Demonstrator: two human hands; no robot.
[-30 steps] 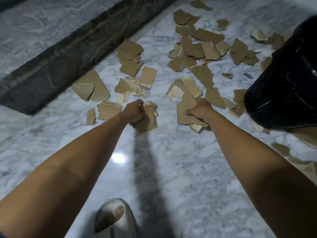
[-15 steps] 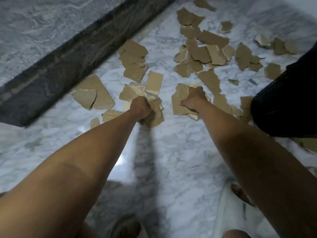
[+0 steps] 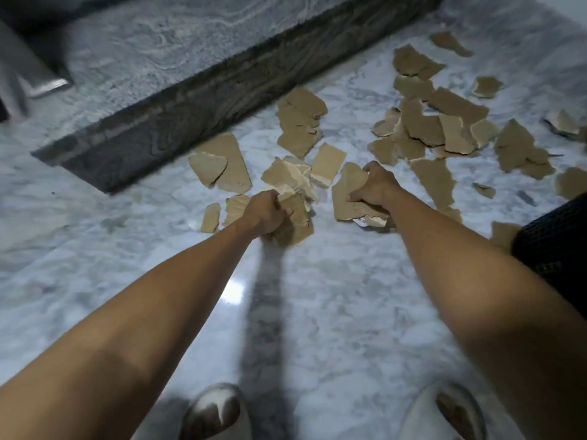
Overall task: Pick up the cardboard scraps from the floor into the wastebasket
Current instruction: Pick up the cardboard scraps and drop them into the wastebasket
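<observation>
Both fists full of scraps
Left hand and right hand each clench cardboard; bin at right edge.

Dim, cool indoor light falls across the polished white-and-grey marble floor, where a small bright glare spot marks a lamp overhead, just toward 7 o'clock of centre. A long soft shadow runs from the centre down to 6 o'clock. The torn brown cardboard scraps at 1 o'clock read reasonably sharp, with dark edges beneath them. Motion blur smears the grey metal object at 10 o'clock and the pale slippers along the bottom edge. Wide-angle distortion bends the dark stone step edge and stretches both forearms toward the lower corners.
</observation>
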